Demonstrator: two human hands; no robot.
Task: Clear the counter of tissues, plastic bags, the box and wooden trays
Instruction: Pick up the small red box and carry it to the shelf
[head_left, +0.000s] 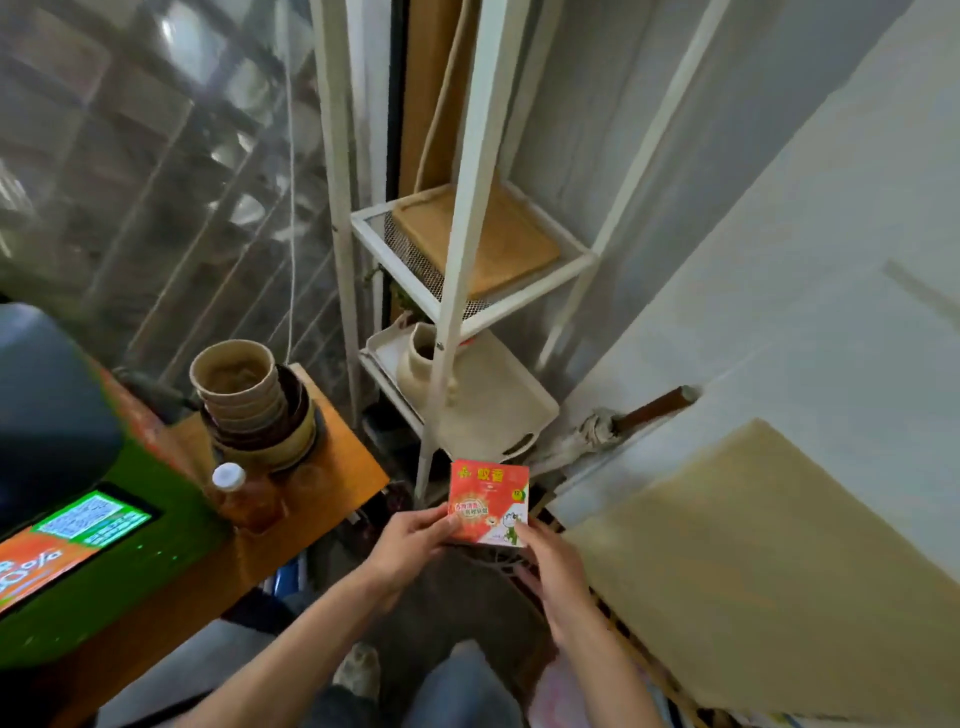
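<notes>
A small red and white box (489, 501) with printed characters is held up in front of me, below the white shelf unit. My left hand (410, 545) grips its lower left edge. My right hand (553, 569) holds its lower right corner. A wooden tray (498, 239) lies on the upper mesh shelf of the white rack (457, 291). A cream tray (498, 410) rests on the shelf below, with a cream jug (421, 358) standing on it.
An orange counter (343, 478) at left carries a stack of bowls and paper cups (254, 400), a capped bottle (241, 499) and a green machine with a lit screen (78, 535). A tan board (769, 566) leans at right. A clear plastic curtain (156, 182) hangs behind.
</notes>
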